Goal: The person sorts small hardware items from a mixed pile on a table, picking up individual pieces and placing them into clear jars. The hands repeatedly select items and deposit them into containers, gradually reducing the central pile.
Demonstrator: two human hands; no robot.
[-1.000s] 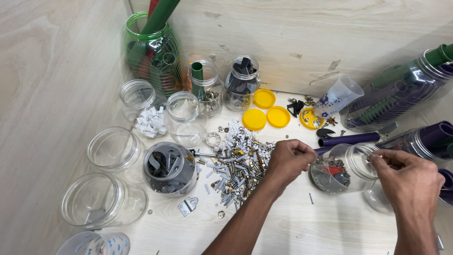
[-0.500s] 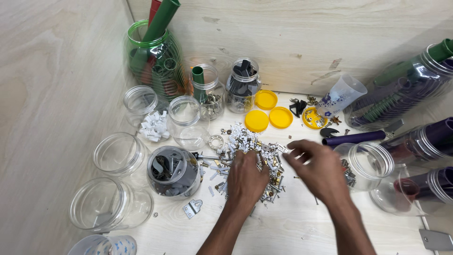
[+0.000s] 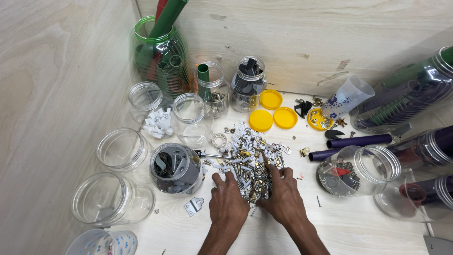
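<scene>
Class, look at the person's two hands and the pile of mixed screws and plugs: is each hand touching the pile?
Touching. The head view shows the left hand and right hand with fingertips resting on the pile of screws and plugs.

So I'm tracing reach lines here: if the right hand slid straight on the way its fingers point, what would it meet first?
The right hand already has its fingertips in the pile of mixed screws and fittings; further on, probably the yellow lids.
</scene>
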